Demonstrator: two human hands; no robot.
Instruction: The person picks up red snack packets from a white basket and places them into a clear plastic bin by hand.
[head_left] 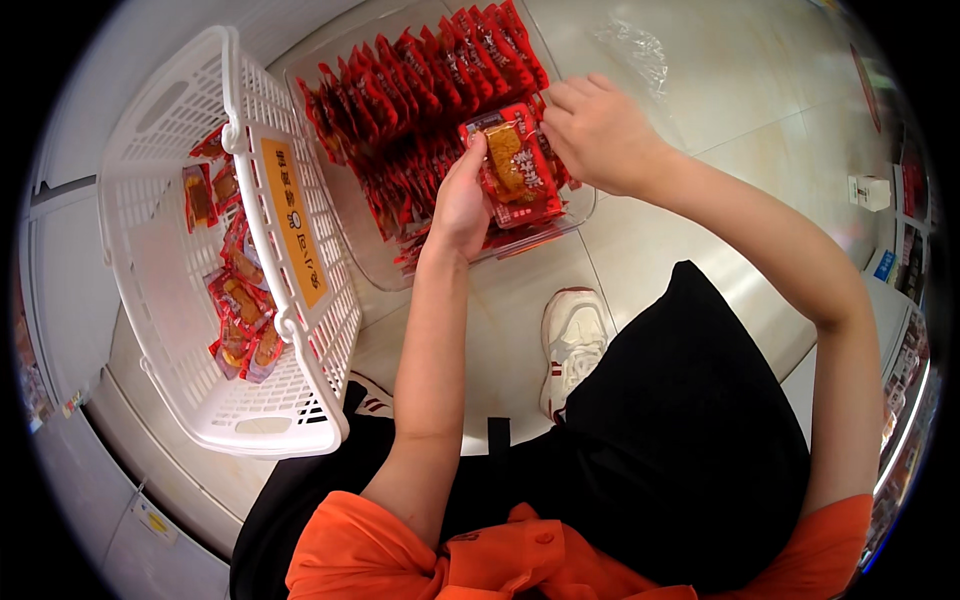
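Observation:
My left hand [465, 205] grips a red snack packet [512, 172] with a clear window showing a golden-brown piece inside. Its thumb lies on the packet's left edge. At the packet's upper right, my right hand [598, 135] has its fingers curled together; whatever they hold, if anything, is hidden. Both hands are over a clear plastic bin [365, 262], where red snack packets [400, 85] stand upright in two packed rows. To the left, a white basket [225, 420] holds several loose snack packets [240, 300] with clear windows.
A crumpled clear plastic wrapper [640, 55] lies on the tiled floor [730, 90] beyond my right hand. My white shoe [575, 340] is just in front of the bin. Shelves with goods [905, 250] line the far right; a white cabinet [70, 260] stands left of the basket.

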